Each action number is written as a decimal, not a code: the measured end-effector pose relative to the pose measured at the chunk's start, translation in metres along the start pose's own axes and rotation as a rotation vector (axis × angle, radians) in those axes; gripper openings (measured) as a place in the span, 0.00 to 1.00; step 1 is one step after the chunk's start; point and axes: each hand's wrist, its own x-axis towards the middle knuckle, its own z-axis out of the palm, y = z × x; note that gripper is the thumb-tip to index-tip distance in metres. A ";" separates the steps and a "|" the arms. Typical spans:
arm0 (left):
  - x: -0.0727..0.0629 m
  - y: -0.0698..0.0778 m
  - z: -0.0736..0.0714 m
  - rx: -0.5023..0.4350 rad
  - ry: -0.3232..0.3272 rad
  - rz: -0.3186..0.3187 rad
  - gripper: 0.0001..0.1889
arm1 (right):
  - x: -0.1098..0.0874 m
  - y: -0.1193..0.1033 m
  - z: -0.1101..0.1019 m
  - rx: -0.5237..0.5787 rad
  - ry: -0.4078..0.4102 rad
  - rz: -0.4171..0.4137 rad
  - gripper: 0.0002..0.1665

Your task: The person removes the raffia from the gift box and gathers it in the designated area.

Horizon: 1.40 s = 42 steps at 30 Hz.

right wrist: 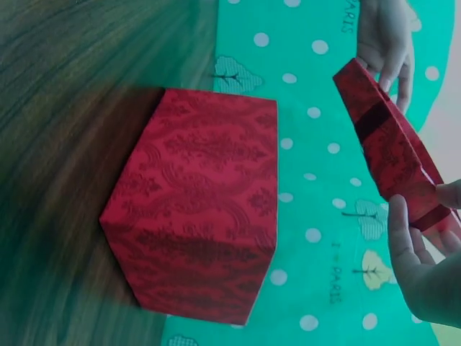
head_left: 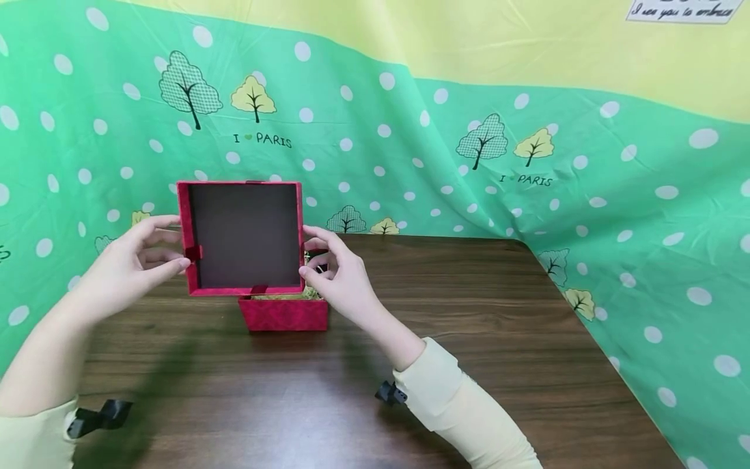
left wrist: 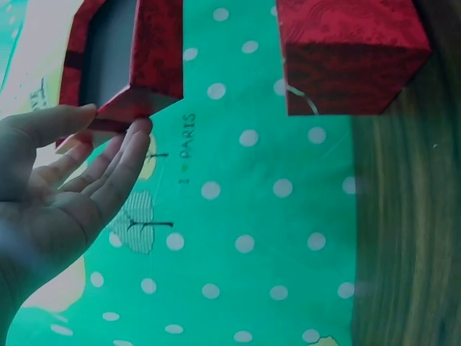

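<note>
Both hands hold a red patterned box lid upright above the table, its dark inner side facing the head camera. The left hand pinches the lid's left edge between thumb and fingers. On the opposite edge, the right hand grips it the same way. Below and behind the lid stands the red box base, partly hidden by it. Some pale greenish filling shows at the base's open top. In the right wrist view the box base stands apart from the raised lid.
The box base stands on a dark wooden table. A green cloth with white dots and printed trees hangs behind the table and along its right side. Black straps sit at both sleeve cuffs.
</note>
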 end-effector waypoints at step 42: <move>-0.025 -0.073 -0.047 -0.016 -0.249 -0.208 0.50 | -0.018 0.008 0.076 -0.014 -0.211 0.076 0.41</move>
